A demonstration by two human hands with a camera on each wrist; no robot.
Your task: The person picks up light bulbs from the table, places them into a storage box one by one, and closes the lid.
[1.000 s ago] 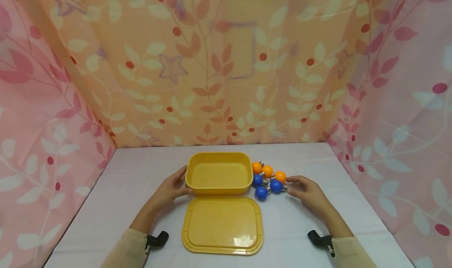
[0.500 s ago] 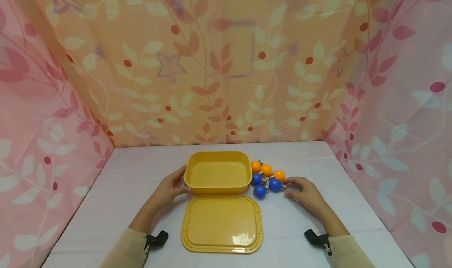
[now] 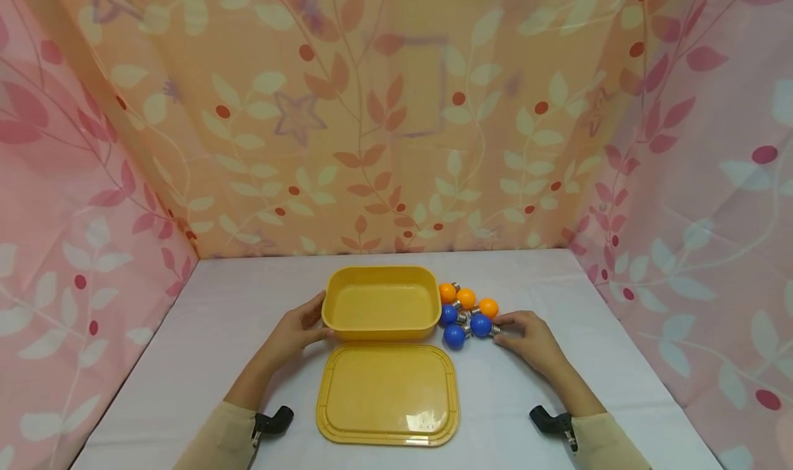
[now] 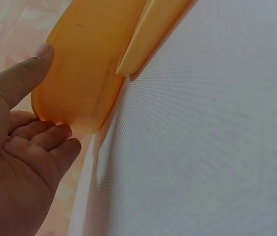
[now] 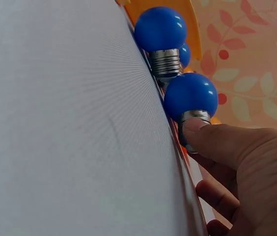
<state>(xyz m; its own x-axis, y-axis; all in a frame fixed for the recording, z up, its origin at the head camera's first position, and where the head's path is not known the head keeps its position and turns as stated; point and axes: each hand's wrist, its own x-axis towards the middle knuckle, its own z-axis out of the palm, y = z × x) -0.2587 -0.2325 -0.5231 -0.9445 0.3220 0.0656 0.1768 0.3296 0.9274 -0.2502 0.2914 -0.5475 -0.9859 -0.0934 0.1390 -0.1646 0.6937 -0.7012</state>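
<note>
A yellow plastic box [image 3: 382, 303] stands without its lid, its inside bare. My left hand [image 3: 299, 330] holds the left end of the box; in the left wrist view the thumb lies against one wall [image 4: 77, 64] and curled fingers touch the end. To the right of the box lie several small light bulbs, orange ones [image 3: 466, 298] behind and blue ones in front. My right hand [image 3: 526, 336] pinches the metal screw base of the rightmost blue bulb [image 3: 480, 325], the thumb on the threads in the right wrist view. Another blue bulb [image 5: 160, 29] lies just beyond it.
The yellow lid [image 3: 388, 396] lies flat in front of the box, close to its near wall. A white cloth covers the table [image 3: 514, 408]. Patterned curtains [image 3: 384, 146] hang behind and on both sides.
The right hand has moved slightly left, and its fingers have come onto the blue bulb's base. The left hand has stayed at the box.
</note>
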